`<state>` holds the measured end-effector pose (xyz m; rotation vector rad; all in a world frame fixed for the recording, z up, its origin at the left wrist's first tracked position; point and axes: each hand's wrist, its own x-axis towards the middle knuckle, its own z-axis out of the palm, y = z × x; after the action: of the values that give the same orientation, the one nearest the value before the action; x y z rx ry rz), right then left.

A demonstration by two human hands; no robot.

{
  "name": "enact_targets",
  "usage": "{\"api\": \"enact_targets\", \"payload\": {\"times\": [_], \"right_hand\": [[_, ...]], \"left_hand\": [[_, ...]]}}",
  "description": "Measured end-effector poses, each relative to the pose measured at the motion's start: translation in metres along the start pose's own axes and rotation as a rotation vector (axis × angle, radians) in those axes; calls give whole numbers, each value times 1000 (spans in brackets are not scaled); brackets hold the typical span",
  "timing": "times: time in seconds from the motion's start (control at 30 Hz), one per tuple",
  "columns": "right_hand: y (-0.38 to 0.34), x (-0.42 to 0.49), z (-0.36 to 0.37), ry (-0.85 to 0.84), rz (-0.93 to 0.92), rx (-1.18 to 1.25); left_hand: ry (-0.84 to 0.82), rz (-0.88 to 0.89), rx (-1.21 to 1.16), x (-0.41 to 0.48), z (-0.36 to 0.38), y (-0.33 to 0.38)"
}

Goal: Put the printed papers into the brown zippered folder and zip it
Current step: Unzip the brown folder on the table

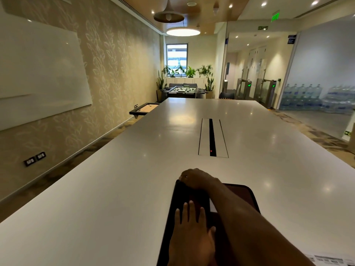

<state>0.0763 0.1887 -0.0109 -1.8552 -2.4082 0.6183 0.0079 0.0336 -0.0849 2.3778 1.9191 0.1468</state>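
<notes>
The brown zippered folder (244, 196) lies on the white table (115, 189) at the near edge, its dark cover toward me. My left hand (192, 233) rests flat on the folder's left half, fingers spread. My right hand (196, 178) reaches across to the folder's far left corner and grips its edge there; whether it pinches the zipper pull is hidden. A white strip of paper (212, 207) shows inside the folder beside my right forearm. A printed paper (330, 260) lies on the table at the bottom right corner.
A cable slot (212, 138) with a small red light runs down the table's middle, beyond the folder. A whiteboard (38, 73) hangs on the left wall. A foosball table (184, 90) and plants stand at the far end, water bottles at the right.
</notes>
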Motion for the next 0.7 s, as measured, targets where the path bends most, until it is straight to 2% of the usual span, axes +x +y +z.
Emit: {"api": "enact_targets", "payload": {"times": [0.13,0.23,0.33,0.53,0.6,0.7], "right_hand": [[-4,15,-1,-17,42,26],[1,18,-4,5,47,36],[8,13,-9,4,9,43],[14,6,-20,-114,-55,-42],[13,7,-22,-121,-76,-29],[14,13,-22,-145,-93,-22]], "left_hand": [[70,8,-55,3,-4,-2],[-31,22,-52,-2,-16,0],[-31,6,-22,-6,-16,-2],[16,-21,-95,-5,-14,-1],[68,-31,-20,-6,-17,-2],[4,-48,-46,-1,-6,-2]]}}
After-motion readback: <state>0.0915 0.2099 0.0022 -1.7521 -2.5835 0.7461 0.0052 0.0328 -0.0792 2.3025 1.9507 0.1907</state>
